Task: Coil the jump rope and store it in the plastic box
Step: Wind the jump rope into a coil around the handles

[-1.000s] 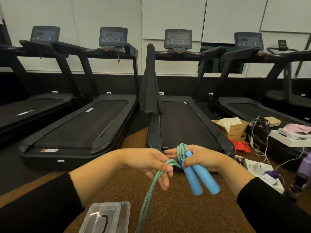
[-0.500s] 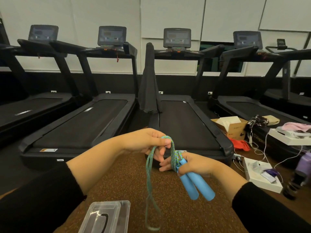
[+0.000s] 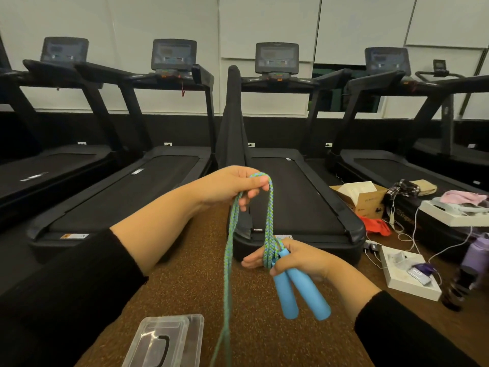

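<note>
The jump rope [image 3: 270,207] is a blue-green braided cord with two blue handles [image 3: 301,295]. My right hand [image 3: 299,258] grips both handles near their tops, with rope turns wound around its fingers. My left hand [image 3: 232,185] is raised above it and pinches a bend of the rope. From that bend one doubled strand runs down to my right hand and another hangs down past the frame's lower edge. The clear plastic box [image 3: 166,343] lies on the brown floor at the bottom, left of the hanging rope, with its lid on.
Several black treadmills [image 3: 296,197] stand in a row ahead, close behind my hands. On the right floor lie a cardboard box [image 3: 362,197], white boxes [image 3: 407,276], cables, a red cloth [image 3: 377,226] and a purple bottle [image 3: 476,255].
My left hand has lifted the rope bend up and away from my right hand, stretching a longer loop. My right hand stays low with the handles.
</note>
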The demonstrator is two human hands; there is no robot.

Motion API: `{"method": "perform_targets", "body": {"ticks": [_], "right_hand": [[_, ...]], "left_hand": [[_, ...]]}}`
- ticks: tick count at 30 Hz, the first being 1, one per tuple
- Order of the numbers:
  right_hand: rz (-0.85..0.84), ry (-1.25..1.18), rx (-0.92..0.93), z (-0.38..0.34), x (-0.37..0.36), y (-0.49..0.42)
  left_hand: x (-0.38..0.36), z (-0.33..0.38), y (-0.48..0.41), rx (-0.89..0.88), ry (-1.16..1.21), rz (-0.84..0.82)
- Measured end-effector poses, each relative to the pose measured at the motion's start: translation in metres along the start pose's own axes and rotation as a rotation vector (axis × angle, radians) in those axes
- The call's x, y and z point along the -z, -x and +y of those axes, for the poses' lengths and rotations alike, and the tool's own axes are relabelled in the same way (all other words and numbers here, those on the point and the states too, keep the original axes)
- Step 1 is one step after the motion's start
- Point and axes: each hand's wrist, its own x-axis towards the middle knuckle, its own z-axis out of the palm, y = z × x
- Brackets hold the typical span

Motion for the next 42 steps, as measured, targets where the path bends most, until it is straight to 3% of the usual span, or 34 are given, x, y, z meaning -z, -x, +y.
{"method": "perform_targets", "body": {"ticks": [15, 26, 32, 36, 42], "right_hand": [[-0.248, -0.103, 0.112, -0.037, -0.025, 0.008], [-0.205, -0.167, 0.267, -0.076, -0.025, 0.021], [-0.111, -0.227, 0.384, -0.093, -0.026, 0.029], [-0.116, -0.281, 0.456, -0.099, -0.025, 0.026], [-0.058, -0.363, 0.519, -0.104, -0.017, 0.023]], "left_hand": [[0.018, -0.001, -0.014, -0.104, -0.168, 0.218], [0.016, -0.033, -0.017, -0.091, -0.132, 0.275], [-0.004, -0.048, -0.011, 0.019, -0.071, 0.165], [-0.014, -0.074, -0.015, 0.027, -0.059, 0.290], [-0.033, -0.096, -0.015, 0.060, 0.076, 0.192]]}}
